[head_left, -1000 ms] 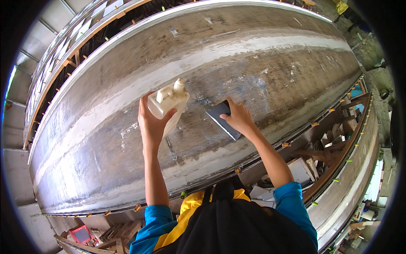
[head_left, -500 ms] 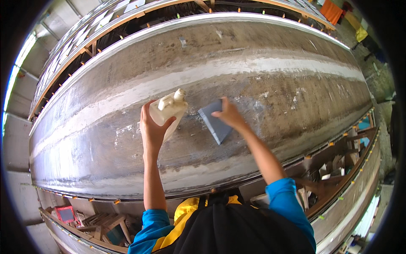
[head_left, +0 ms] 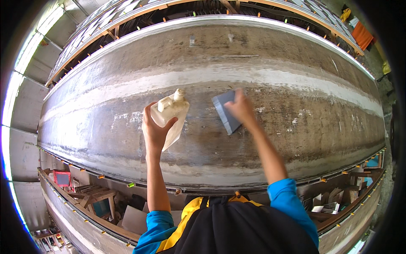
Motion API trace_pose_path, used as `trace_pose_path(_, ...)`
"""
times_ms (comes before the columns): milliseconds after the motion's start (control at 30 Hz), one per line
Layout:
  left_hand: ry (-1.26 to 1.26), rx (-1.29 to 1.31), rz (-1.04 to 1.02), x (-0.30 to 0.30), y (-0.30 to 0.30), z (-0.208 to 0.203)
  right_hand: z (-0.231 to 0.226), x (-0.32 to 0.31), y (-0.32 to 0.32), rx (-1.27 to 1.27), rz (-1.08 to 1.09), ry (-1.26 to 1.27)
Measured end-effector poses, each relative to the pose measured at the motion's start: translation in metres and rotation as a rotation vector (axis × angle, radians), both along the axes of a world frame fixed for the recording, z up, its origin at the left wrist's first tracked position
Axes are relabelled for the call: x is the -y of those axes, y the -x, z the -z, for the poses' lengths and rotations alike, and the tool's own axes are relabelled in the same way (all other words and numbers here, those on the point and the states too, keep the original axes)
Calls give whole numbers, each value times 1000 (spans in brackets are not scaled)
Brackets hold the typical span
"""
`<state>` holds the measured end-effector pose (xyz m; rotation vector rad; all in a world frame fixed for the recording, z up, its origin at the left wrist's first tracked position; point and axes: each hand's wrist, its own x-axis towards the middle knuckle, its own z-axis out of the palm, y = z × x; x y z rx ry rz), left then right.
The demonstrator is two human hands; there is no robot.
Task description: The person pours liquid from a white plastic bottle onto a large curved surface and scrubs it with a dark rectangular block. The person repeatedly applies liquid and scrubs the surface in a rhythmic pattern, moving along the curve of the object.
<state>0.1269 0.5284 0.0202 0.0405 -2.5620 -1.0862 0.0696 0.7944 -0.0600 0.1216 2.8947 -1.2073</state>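
My left hand [head_left: 155,130] is wrapped around a whitish plastic jug [head_left: 174,113], its capped neck pointing away from me and its lower end toward me. The jug is held over a long, brown, stained work surface [head_left: 190,139]. To its right, my right hand [head_left: 243,108] grips a flat grey spreader [head_left: 225,113] with a lighter straight edge on its left side. That hand is slightly blurred. The spreader appears to lie against the surface, though exact contact is hard to tell. Damp-looking dark patches show around both hands.
A pale band [head_left: 203,76] runs lengthwise along the surface. Small orange and green clips [head_left: 131,185] line the near edge. Behind the far edge stands a wooden-framed rack [head_left: 114,31]. Below the near edge are wood pieces [head_left: 97,197] and a red-framed panel [head_left: 62,178].
The view has shifted along the surface. My right hand and the spreader have moved right and slightly away from me, farther from the jug. My left hand still holds the jug at nearly the same place.
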Motion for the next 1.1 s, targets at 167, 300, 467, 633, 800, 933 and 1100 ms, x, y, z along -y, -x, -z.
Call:
trace_pose_path(167, 14, 9, -1, -5, -4, 0, 16, -2, -20, 49, -23, 69)
trace_pose_path(300, -13, 16, 15, 1, -8, 3, 1, -133, -6, 139, 488, -1)
trace_pose_path(467, 20, -15, 41, 2, -11, 2, -15, -53, -6, 155, 247, 54)
trace_pose_path(633, 115, 4, 178, -7, -10, 1, 5, -4, -17, 182, -81, 4)
trace_pose_path(800, 187, 5, 290, -3, -16, 7, 8, -135, -44, 257, 634, -203)
trace_pose_path(933, 242, -21, 314, -4, -13, 7, -20, -64, -54, 167, 559, -67)
trace_pose_path(1100, 258, -2, 333, 1, -15, 10, -9, 37, -31, 22, 429, 108)
